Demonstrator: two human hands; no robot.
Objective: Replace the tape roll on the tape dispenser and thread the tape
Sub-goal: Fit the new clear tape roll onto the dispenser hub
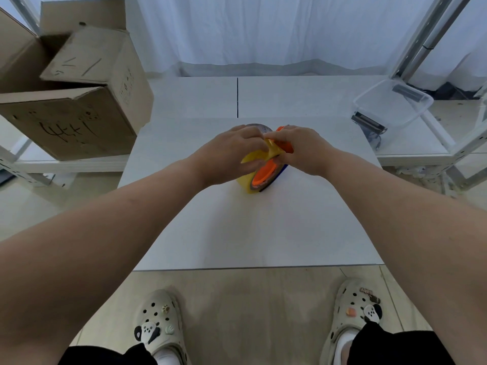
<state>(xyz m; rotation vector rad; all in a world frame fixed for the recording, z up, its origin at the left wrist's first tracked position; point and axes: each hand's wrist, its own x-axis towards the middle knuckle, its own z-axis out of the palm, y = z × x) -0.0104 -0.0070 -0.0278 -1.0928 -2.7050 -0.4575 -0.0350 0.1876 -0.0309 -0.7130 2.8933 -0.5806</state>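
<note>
A yellow tape roll sits on the orange hub of the tape dispenser, which rests on the white table. My left hand wraps over the roll from the left. My right hand grips the dispenser's orange part and pinches a loose yellow tape end together with the left fingers. A second roll peeks out behind my left hand, mostly hidden.
An open cardboard box stands on the left shelf. A clear plastic bin with a dark metal part in front of it sits at the right. A metal rack post rises at the back right. My feet are below the table's near edge.
</note>
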